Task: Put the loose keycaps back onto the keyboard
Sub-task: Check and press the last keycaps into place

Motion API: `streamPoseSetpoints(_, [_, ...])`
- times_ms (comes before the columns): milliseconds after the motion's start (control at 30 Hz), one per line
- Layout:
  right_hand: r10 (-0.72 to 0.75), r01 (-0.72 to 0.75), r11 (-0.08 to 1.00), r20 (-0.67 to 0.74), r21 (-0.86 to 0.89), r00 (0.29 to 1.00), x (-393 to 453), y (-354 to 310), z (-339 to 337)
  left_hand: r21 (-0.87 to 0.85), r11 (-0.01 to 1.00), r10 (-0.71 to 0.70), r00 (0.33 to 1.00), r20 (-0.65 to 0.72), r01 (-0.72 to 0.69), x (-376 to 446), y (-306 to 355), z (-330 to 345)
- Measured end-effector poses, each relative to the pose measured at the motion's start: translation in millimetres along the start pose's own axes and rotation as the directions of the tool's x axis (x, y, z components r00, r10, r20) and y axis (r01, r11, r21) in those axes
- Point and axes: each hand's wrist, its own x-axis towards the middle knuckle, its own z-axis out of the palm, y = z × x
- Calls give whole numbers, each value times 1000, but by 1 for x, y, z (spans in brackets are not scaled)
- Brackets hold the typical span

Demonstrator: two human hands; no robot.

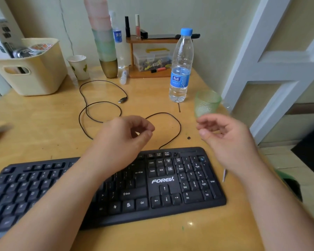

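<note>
A black keyboard [163, 181] lies across the near part of the wooden desk. One socket at the top right of its number pad [200, 158] is bare. A small black keycap [188, 138] lies on the desk just beyond the keyboard's right end. My left hand [123, 138] hovers over the keyboard's far edge, fingers curled and thumb tip meeting the index finger; I see nothing between them. My right hand [225, 134] hovers right of the keycap with loosely curled fingers, holding nothing. A green textured cup [207, 103] stands just beyond its fingertips.
The keyboard's black cable [101, 105] loops over the middle of the desk. A water bottle [180, 69] stands behind the cup. A paper cup [79, 67], a beige basket [34, 69], stacked cups [105, 44] and a wooden shelf [152, 57] line the back. The desk edge and a door are at the right.
</note>
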Motion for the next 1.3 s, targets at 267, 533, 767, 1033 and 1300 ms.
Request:
streamPoseSetpoints(267, [81,115,883,390,-455,917,-15,-7,18,142,987,60,991,122,-77,-7,6,19])
streamPoseSetpoints(533, [38,-4,988,214,-157,976,-12,-8,23,-29,985,172,983,64,-170,-12,12,23])
streamPoseSetpoints(767, [7,-27,998,306,59,952,-17,-13,25,-200,948,255,967,7,-248,-18,20,23])
streamPoseSetpoints(1033, [-43,-17,936,162,351,986,-19,-16,21,-350,915,202,979,-30,-199,-18,22,28])
streamPoseSetpoints(1300, [-101,71,977,144,202,984,-17,-23,16,-600,800,76,993,90,-7,-21,26,32])
